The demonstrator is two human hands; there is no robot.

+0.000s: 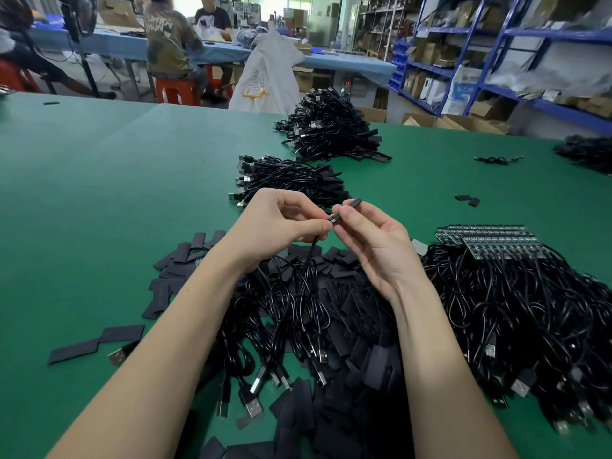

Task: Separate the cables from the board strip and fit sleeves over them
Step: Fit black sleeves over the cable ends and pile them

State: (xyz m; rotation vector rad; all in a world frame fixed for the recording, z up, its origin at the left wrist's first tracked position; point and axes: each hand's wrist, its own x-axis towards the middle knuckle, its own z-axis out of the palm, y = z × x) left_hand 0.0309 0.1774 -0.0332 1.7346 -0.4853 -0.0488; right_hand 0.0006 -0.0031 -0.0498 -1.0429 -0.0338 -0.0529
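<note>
Flat black sleeves (344,422) lie heaped at the near edge of the green table (99,193), with loose ones spread to the left of the forearms and black cables with silver plugs (284,329) tangled over them. Above this heap, left hand (275,223) has its fingers curled, thumb and forefinger pinching the end of one cable (309,260) that hangs down into the tangle. Right hand (371,240), touching the left at the fingertips, pinches a short black sleeve (351,203) at the cable's tip, its remaining fingers loosely bent. Behind the hands sit two piles of bundled cables (294,180), one farther back than the other. Farther right, a board strip (490,240) rests on a large cable mass (523,313), cables joined along its near edge.
</note>
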